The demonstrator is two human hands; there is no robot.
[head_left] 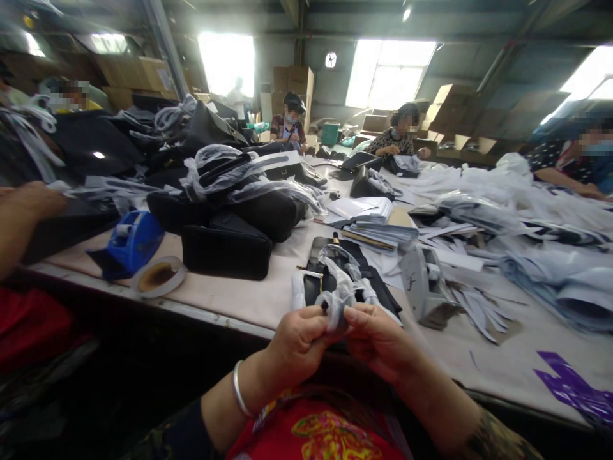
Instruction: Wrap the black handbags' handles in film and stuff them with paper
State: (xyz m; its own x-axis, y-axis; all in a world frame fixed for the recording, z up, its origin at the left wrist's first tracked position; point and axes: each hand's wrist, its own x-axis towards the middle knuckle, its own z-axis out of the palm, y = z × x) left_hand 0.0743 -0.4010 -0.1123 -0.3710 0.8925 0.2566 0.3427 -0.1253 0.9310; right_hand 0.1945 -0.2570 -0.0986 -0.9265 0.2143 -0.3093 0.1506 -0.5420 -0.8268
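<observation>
Near the table's front edge, a black bag (383, 291) with gold-coloured hardware lies in front of me. Its strap (341, 281) is wrapped in clear and white plastic film. My left hand (299, 338), below a silver bangle-wearing wrist's reach, pinches one side of the wrapped strap. Close beside it, my right hand (376, 338) grips the other side with thumb and fingers. The two hands almost touch, and the fingertips under the film are partly hidden.
A blue tape dispenser (131, 239) and a tape roll (159, 276) lie left, a grey dispenser (426, 284) right. Black bags (225, 249) pile up behind, beside papers (376, 223). Another person's hand (36, 201) is at far left; several people sit across the table (215, 294).
</observation>
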